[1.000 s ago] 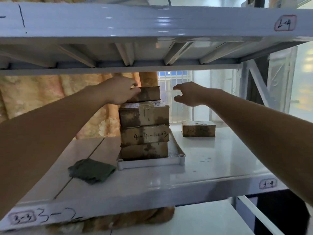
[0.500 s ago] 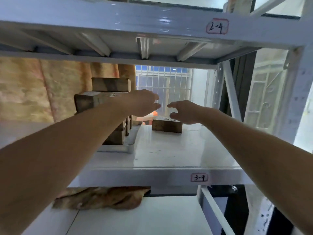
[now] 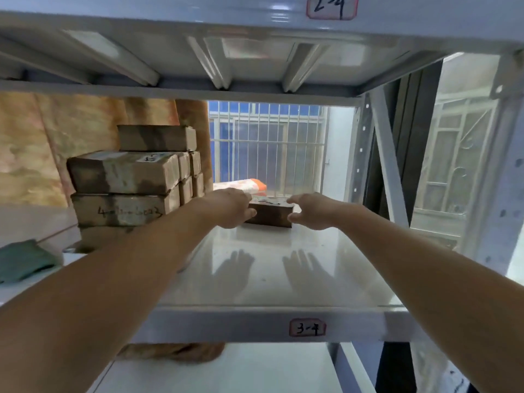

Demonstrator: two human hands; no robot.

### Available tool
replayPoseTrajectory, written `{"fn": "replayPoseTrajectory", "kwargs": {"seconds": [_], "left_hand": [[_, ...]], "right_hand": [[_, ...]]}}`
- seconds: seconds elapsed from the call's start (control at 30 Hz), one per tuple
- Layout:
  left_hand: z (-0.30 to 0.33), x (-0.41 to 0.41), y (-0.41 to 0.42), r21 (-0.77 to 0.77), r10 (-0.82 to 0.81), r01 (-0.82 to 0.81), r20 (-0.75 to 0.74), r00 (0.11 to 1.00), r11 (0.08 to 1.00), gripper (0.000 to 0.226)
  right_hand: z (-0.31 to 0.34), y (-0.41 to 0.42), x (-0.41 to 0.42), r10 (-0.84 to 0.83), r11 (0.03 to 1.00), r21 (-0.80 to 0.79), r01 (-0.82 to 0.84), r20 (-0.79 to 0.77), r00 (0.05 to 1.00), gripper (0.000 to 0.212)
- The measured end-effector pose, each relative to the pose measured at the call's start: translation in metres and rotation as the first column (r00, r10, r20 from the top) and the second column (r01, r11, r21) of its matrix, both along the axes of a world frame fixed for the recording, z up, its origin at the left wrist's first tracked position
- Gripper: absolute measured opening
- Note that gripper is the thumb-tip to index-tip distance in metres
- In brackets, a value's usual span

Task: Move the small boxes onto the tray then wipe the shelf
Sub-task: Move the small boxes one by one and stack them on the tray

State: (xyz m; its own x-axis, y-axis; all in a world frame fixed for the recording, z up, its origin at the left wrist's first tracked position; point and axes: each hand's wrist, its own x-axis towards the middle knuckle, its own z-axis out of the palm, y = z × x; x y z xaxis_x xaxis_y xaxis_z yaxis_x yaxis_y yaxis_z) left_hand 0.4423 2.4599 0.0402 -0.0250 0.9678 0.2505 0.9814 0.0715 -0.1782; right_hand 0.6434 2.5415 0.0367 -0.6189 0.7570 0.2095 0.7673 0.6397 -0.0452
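A lone small brown box (image 3: pixel 269 214) rests on the white shelf (image 3: pixel 283 279) near the back. My left hand (image 3: pixel 229 208) presses on its left end and my right hand (image 3: pixel 310 211) wraps its right end, fingers over the top and thumb below. At the left, a stack of similar worn boxes (image 3: pixel 124 174) stands on the tray (image 3: pixel 74 249), which my left forearm mostly hides. A single box (image 3: pixel 157 138) tops the stack.
A folded green cloth (image 3: pixel 22 259) lies on the shelf at the far left. The upper shelf's ribbed underside (image 3: pixel 215 58) hangs low overhead. A rack upright (image 3: pixel 388 165) stands at the right. A barred window (image 3: pixel 266 148) is behind.
Both hands left the top of the stack, moved right and forward, and closed on the ends of the lone box. The camera swung right and closer to the shelf.
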Motion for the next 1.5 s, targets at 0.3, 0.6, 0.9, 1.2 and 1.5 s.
{"fn": "replayPoseTrajectory", "kwargs": {"seconds": [0.3, 0.6, 0.9, 1.2, 1.5], "left_hand": [[-0.016, -0.034, 0.067, -0.065, 0.051, -0.043, 0.129, 0.99, 0.997, 0.063], [-0.019, -0.026, 0.077, -0.026, 0.009, -0.006, 0.118, 0.993, 1.0, 0.042], [-0.015, 0.011, 0.041, 0.202, -0.09, 0.05, 0.19, 0.978, 0.978, 0.034], [-0.02, 0.057, -0.032, 0.507, -0.219, 0.11, 0.161, 0.962, 0.855, 0.032], [0.005, 0.068, -0.094, 0.503, -0.208, 0.061, 0.242, 0.948, 0.862, 0.038]], "right_hand": [[-0.016, 0.059, -0.03, -0.073, 0.984, -0.159, 0.077, 0.03, 0.997, 0.083], [-0.023, 0.066, -0.029, -0.06, 0.985, -0.165, 0.043, -0.095, 0.994, 0.057], [-0.006, 0.022, 0.019, -0.016, 0.99, -0.137, -0.017, -0.237, 0.971, 0.042], [0.01, -0.051, 0.071, 0.064, 0.996, 0.08, -0.033, -0.425, 0.903, 0.059], [0.022, -0.095, 0.072, 0.105, 0.982, 0.187, -0.027, -0.419, 0.902, 0.055]]}}
